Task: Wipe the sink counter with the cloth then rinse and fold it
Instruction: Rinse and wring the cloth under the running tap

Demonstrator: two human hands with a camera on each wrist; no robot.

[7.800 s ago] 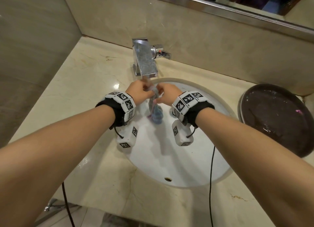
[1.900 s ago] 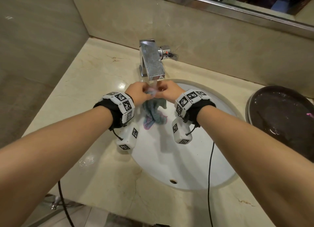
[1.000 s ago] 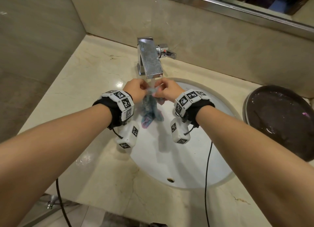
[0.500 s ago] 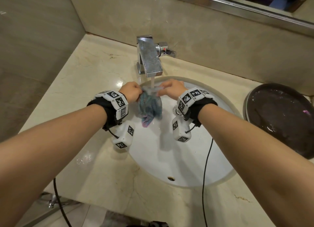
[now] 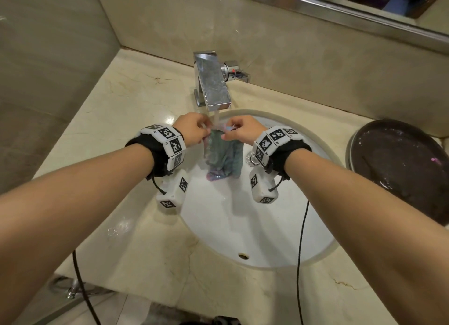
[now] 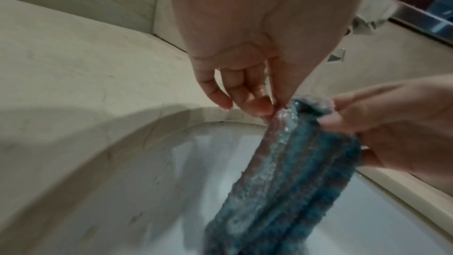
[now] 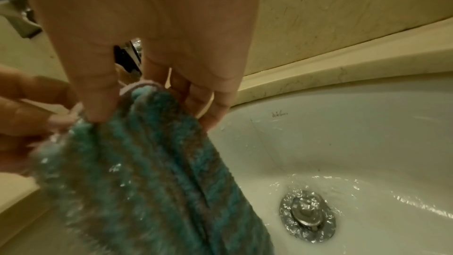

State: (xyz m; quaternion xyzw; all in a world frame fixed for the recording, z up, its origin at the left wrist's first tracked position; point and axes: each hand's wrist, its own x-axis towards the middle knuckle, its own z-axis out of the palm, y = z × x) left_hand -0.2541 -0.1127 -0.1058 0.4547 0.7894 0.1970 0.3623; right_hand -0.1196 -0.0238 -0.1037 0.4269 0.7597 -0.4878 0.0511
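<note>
A wet teal and grey cloth (image 5: 222,155) with a pink edge hangs over the white sink basin (image 5: 243,217), under water running from the chrome faucet (image 5: 211,83). My left hand (image 5: 192,130) pinches the cloth's upper left edge and my right hand (image 5: 239,131) pinches its upper right edge. In the left wrist view the left fingertips (image 6: 259,107) pinch the top of the cloth (image 6: 289,172). In the right wrist view the right thumb and fingers (image 7: 208,104) grip the cloth (image 7: 147,162), which hangs down soaked.
The beige marble counter (image 5: 102,135) surrounds the basin, with wet spots at the left. A dark round tray (image 5: 403,169) lies on the counter at the right. The drain (image 7: 307,215) has water flowing over it. Wall and mirror stand behind the faucet.
The cloth was bunched between the hands a second ago and now hangs spread a little wider under the stream. Both hands have moved slightly apart along its top edge.
</note>
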